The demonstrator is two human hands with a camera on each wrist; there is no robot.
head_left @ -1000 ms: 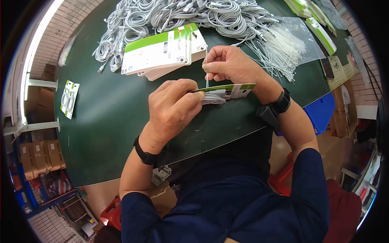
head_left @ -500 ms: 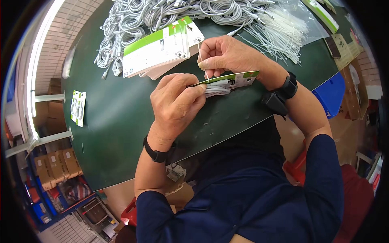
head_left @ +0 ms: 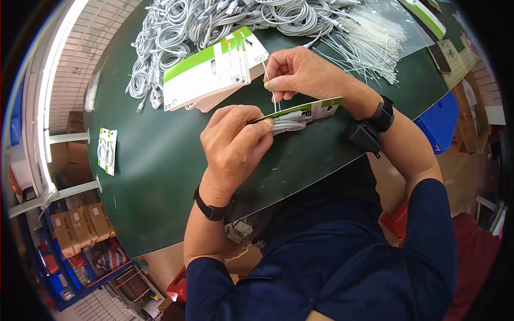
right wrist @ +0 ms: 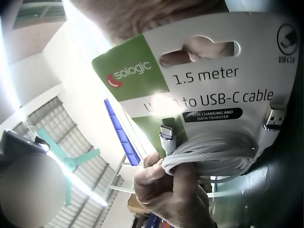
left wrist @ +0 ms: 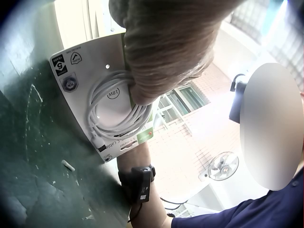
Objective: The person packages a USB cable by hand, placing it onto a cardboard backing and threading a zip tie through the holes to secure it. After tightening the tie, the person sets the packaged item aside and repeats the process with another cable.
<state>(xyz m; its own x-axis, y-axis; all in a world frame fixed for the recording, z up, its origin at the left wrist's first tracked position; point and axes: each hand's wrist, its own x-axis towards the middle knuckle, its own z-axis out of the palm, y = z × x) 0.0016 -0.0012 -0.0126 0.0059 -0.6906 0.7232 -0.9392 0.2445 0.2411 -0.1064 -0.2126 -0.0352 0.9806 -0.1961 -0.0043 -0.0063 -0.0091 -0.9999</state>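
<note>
A printed cable card [head_left: 325, 108] stands nearly edge-on in the head view, with a coiled white USB cable [head_left: 289, 123] against its near face. My left hand [head_left: 234, 140] grips card and coil together at the left end, thumb over the coil. Behind the card, my right hand [head_left: 309, 73] pinches a thin white cable tie [head_left: 276, 100] between thumb and forefinger. Two strands of it rise from the card's back. The right wrist view shows the card's front [right wrist: 209, 71], its hang slot, and both plugs of the coil [right wrist: 213, 149]. There the tie is hidden.
A stack of green and white cards [head_left: 201, 80] lies just beyond my left hand. Behind it spreads a heap of coiled cables [head_left: 176, 32], with loose cable ties [head_left: 369, 45] to its right. Another card with a cable [head_left: 107, 152] lies far left on the green table [head_left: 160, 176].
The head view has shifted, and the card tilts more, its right end higher. Half a second ago the tie showed as one slanted strand; now two strands show. Both hands keep their holds.
</note>
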